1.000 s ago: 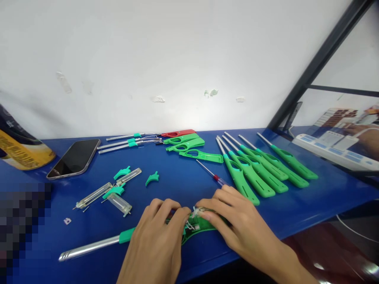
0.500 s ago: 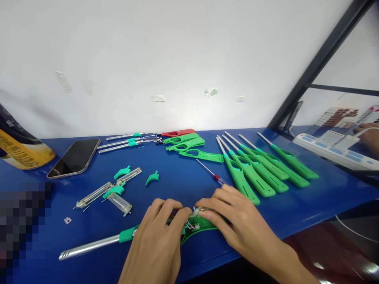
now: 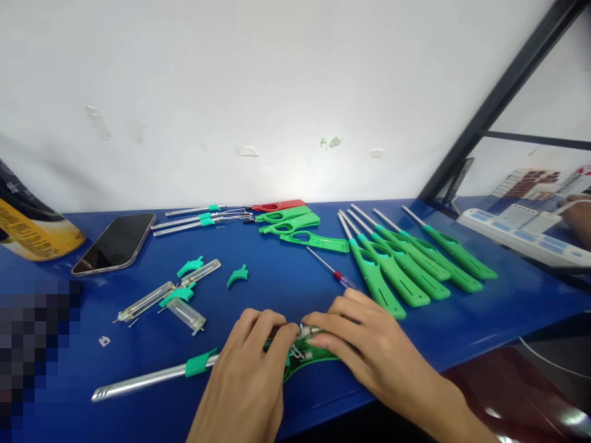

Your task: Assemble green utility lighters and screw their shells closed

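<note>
In front of me on the blue table lies an opened gas lighter (image 3: pixel 148 379) with a metal barrel and a green collar. My left hand (image 3: pixel 249 369) is closed over the front of its green handle shell (image 3: pixel 305 367), thumb and index finger pressing near the middle. Thin wires show in the shell. At the handle's rear my right hand (image 3: pixel 373 347) pinches a clear fuel tank (image 3: pixel 310 330) with a metallic end, mostly covered by the fingers. Beyond the hands lie clear fuel tanks (image 3: pixel 146 301) and green triggers (image 3: pixel 237 275).
Several assembled green lighters (image 3: pixel 406 271) lie at right beside a screwdriver (image 3: pixel 339 275). Handle shells (image 3: pixel 318 241) and loose barrels (image 3: pixel 184 227) are near the wall. A phone (image 3: pixel 115 243) and yellow-black container (image 3: pixel 39 224) stand left; a power strip (image 3: pixel 521 231) lies far right.
The clear tank end under my right fingers sits slightly lower and flatter in the shell. My left hand stays almost in place on the handle.
</note>
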`<state>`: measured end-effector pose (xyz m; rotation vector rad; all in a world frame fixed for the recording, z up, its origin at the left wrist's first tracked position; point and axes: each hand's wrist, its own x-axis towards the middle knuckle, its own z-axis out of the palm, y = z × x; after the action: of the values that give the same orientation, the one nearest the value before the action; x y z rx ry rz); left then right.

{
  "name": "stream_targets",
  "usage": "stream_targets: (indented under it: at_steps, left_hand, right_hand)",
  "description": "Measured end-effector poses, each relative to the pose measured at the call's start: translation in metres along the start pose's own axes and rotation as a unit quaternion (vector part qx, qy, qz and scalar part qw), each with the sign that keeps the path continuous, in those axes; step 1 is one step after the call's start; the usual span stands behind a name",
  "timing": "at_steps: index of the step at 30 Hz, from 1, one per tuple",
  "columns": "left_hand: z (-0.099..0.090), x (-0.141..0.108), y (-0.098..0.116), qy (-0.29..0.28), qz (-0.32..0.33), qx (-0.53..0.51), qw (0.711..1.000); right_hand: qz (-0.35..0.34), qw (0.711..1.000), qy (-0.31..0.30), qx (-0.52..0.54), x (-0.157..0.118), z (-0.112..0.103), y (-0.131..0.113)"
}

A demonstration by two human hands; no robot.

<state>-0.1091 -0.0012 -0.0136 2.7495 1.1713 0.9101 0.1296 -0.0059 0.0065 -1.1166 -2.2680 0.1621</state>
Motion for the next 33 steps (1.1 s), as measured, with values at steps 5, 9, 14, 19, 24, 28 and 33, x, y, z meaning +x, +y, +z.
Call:
stream_targets:
  at_steps: [5, 9, 14, 19, 24, 28, 33]
  left_hand:
    - [0.0007, -0.0049, -0.0050, -0.023, -0.009, 0.021, 0.999]
    - [0.0012, -0.0033, -0.0052, -0.023, -0.011, 0.027, 0.999]
    - [0.0006, -0.0003, -0.0021, -0.020, -0.007, 0.004, 1.000]
    - [-0.0005, 0.0008, -0.0006, -0.013, 0.012, -0.002, 1.000]
    - [-0.0023, 0.0024, 0.0029, -0.011, 0.020, 0.004, 1.000]
    - [-0.0013, 0.0006, 0.0030, -0.004, 0.010, 0.006, 1.000]
    - [0.0012, -0.0022, 0.0008, -0.017, 0.018, 0.021, 0.999]
  right_hand:
    - [0.002, 1.000, 0.025, -0.008, -0.0006, -0.0004, -0.0024]
    - [0.001, 0.999, 0.033, -0.004, 0.0013, -0.0019, -0.0039]
    - [-0.013, 0.999, 0.036, 0.003, 0.0018, -0.0026, -0.0029]
    - [-0.017, 0.999, 0.035, 0.008, -0.0001, -0.0026, -0.0008]
    - [-0.022, 0.999, 0.034, 0.014, -0.0008, -0.0030, 0.0004]
    - [-0.023, 0.999, 0.030, 0.018, 0.0012, -0.0032, 0.0007]
    - [-0.026, 0.999, 0.028, 0.013, 0.0016, -0.0028, 0.0005]
